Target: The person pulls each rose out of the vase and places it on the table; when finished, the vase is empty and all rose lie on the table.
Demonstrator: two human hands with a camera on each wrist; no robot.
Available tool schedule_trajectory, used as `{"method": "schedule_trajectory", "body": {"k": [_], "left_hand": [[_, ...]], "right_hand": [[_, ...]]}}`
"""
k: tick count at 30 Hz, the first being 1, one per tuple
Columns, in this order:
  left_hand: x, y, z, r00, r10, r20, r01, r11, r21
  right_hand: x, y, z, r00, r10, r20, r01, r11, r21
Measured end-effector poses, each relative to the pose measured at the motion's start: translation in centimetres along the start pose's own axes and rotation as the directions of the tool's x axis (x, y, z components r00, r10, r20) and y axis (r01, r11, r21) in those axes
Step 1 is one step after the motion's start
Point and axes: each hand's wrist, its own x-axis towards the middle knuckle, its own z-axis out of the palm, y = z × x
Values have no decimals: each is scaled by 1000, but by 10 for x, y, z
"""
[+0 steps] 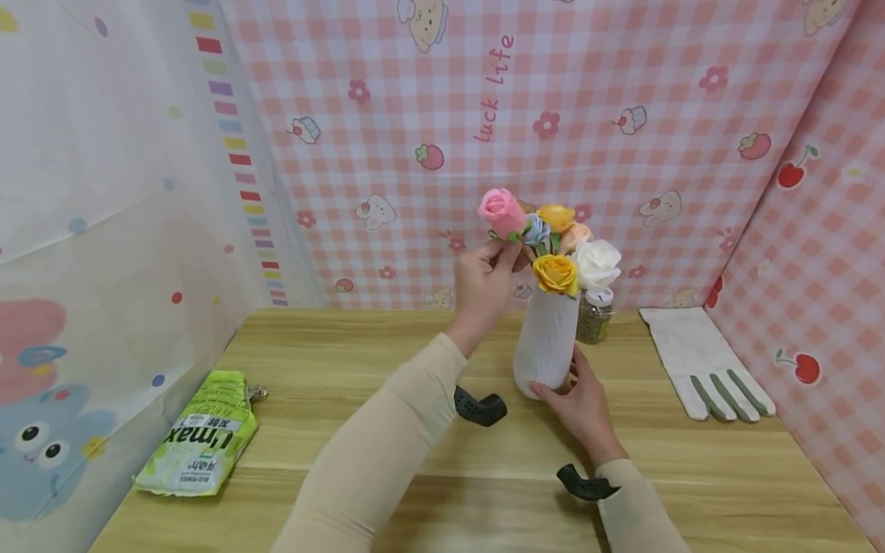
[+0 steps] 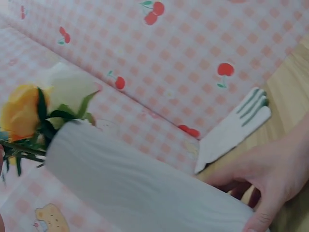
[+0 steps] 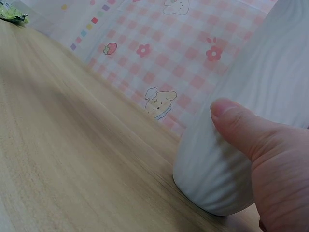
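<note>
A white ribbed vase [image 1: 545,346] stands on the wooden table with artificial flowers in it: a yellow rose [image 1: 555,273], a white rose [image 1: 598,265], a small blue flower [image 1: 536,230] and others. At the mouth's left side, my left hand [image 1: 482,288] pinches a pink rose [image 1: 502,213] just under its bloom. My right hand [image 1: 584,399] grips the vase low down, its thumb lying across the ribbed wall in the right wrist view. Green leaves and stems show at the vase's mouth in the left wrist view.
Behind the vase is a small jar [image 1: 594,316] with a pale lid. A white glove with grey-green fingers [image 1: 691,353] lies at the right, and a green bag [image 1: 200,434] at the left. Patterned cloth walls close off the table's back and sides. Black curved pieces [image 1: 480,407] sit at both wrists.
</note>
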Motion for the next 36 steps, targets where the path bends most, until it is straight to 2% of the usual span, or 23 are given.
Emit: {"method": "schedule_trajectory", "body": {"k": [4,12,17,22,26,31,34,36], "left_hand": [[5,3,-8,1000,16,-25,-16,1000,-23],[22,-13,-24,996,54,-74,-63,991,-122],[24,-9,-41,988,69,-137,-93,980,-176],[21,-8,-59,976,104,-193,-134,980,-148],[17,-9,-74,962,125,-244,-158,980,-119],[15,-8,-96,935,136,-327,-184,976,-118],[14,-7,-113,918,84,-387,-152,977,-148],[13,-7,-125,900,39,-434,-135,972,-193]], "right_hand": [[0,0,0,1000,-6,-5,6,1000,-1],[-1,1,0,1000,-9,-7,9,1000,0],[-1,2,0,1000,-12,-5,12,1000,-6],[-1,2,0,1000,-13,-5,13,1000,-7],[-1,1,0,1000,-3,1,3,1000,-10],[-1,1,0,1000,-12,-5,12,1000,-15],[-1,1,0,1000,-15,-8,15,1000,-14],[0,2,1,1000,-15,-10,15,1000,-13]]}}
